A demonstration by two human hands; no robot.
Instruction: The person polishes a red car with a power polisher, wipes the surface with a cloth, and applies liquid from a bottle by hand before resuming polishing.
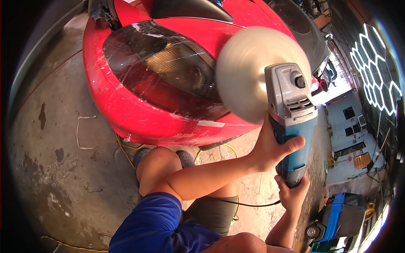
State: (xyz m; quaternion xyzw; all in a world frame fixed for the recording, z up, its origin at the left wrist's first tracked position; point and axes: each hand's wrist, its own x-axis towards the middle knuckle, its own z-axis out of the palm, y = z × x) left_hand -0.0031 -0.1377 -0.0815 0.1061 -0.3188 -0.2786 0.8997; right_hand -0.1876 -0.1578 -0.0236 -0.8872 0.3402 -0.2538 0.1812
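A blue polisher with a grey metal head (295,135) is held in both hands. My left hand (274,145) is closed round its body just below the head, thumb laid over the casing. At the rear end, my right hand (293,194) wraps the handle. The large cream buffing pad (257,71) looks blurred, as if spinning, and overlaps the edge of the headlight (168,67) in this view. That headlight has a scuffed, dusty clear cover, set in a red car's front panel (152,126). A black cord (253,205) trails from the tool.
Tape strips (211,123) stick to the red panel. A yellow cable (122,147) runs over the stained concrete floor (55,168) by my shoes. Hexagonal lights (375,67) glow at the right, above a blue wall (354,126); a blue and black wheeled machine (337,219) stands lower right.
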